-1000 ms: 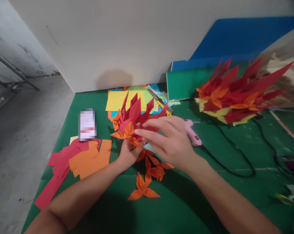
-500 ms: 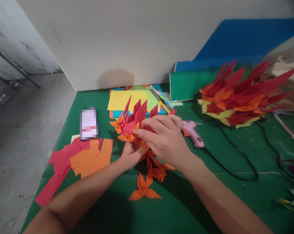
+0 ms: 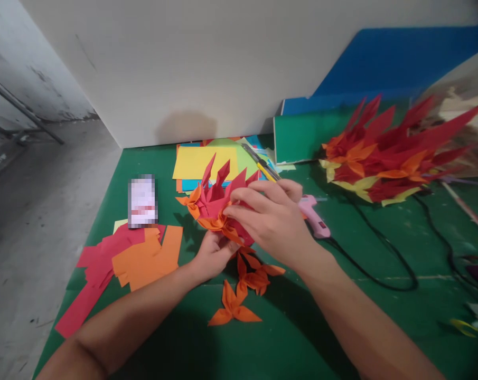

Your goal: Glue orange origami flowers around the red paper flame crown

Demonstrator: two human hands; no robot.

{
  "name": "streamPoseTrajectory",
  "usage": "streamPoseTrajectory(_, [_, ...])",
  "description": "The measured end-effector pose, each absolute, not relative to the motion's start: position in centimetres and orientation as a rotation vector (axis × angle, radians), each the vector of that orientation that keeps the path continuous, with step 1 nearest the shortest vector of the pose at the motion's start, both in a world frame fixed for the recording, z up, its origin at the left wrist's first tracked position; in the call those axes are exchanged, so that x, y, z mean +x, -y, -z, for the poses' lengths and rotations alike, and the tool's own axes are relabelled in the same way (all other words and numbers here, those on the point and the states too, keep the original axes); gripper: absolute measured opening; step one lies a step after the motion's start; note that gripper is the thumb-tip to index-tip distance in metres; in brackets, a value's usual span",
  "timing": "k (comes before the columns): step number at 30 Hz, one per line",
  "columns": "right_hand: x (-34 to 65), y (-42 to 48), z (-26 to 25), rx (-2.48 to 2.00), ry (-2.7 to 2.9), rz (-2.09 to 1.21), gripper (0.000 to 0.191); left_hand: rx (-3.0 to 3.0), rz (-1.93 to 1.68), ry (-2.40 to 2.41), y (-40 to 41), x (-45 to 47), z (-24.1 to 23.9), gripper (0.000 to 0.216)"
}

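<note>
A red and orange folded paper cluster (image 3: 217, 198) with pointed tips is held above the green table (image 3: 286, 338). My left hand (image 3: 212, 254) grips it from below, fingers curled round its base. My right hand (image 3: 271, 219) is closed over its right side, fingertips pressing an orange folded flower (image 3: 222, 224) against the red points. Two loose orange paper flowers, one (image 3: 231, 309) nearer me and one (image 3: 256, 272) under my right wrist, lie on the table below my hands.
A pink glue gun (image 3: 315, 217) with a black cord (image 3: 381, 264) lies right of my hands. Cut red and orange sheets (image 3: 138, 258) lie left, a phone (image 3: 142, 201) behind them. Coloured paper stack (image 3: 201, 161) and a cutter (image 3: 262, 164) sit at the back. A large red-orange-yellow paper piece (image 3: 385, 153) stands far right.
My right hand has come down from hovering over the cluster and closed on its right side and the orange flower. The cluster has turned slightly in my left hand.
</note>
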State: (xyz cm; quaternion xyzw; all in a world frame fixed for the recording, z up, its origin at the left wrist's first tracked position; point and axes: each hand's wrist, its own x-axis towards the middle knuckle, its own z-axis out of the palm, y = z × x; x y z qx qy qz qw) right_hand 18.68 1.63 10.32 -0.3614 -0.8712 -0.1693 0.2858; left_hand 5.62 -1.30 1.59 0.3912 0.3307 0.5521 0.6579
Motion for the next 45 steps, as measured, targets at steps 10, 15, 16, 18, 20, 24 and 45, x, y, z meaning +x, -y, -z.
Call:
streamPoseTrajectory(10, [18.7,-1.6,-9.1,-1.053,2.378,0.509,0.025,0.944,-1.232,-0.783,1.6,5.5,-1.0,0.038])
streamPoseTrajectory(15, [18.4,-1.7,-8.9,-1.009,2.344,0.536,0.025,0.969,-1.225,-0.782,1.6,5.5,-0.8,0.039])
streamPoseTrajectory(16, [18.4,-1.7,-8.9,-1.018,2.347,0.531,0.025,0.958,-1.229,-0.786,1.6,5.5,-0.9,0.039])
streamPoseTrajectory(18, [18.5,-1.8,-8.9,-1.052,2.356,0.503,0.025,0.928,-1.246,-0.795,1.6,5.5,-1.0,0.040])
streamPoseTrajectory(20, [18.6,-1.8,-9.1,-1.082,2.366,0.449,0.027,0.896,-1.259,-0.804,1.7,5.5,-1.3,0.039])
streamPoseTrajectory(24, [18.8,-2.0,-9.3,-1.140,2.328,0.373,0.026,0.855,-1.245,-0.826,1.7,5.5,-2.1,0.039])
streamPoseTrajectory(45, [32.5,-5.0,-4.0,-1.822,1.563,0.092,0.035,0.508,-1.360,-0.840,0.0,5.2,-1.6,0.049])
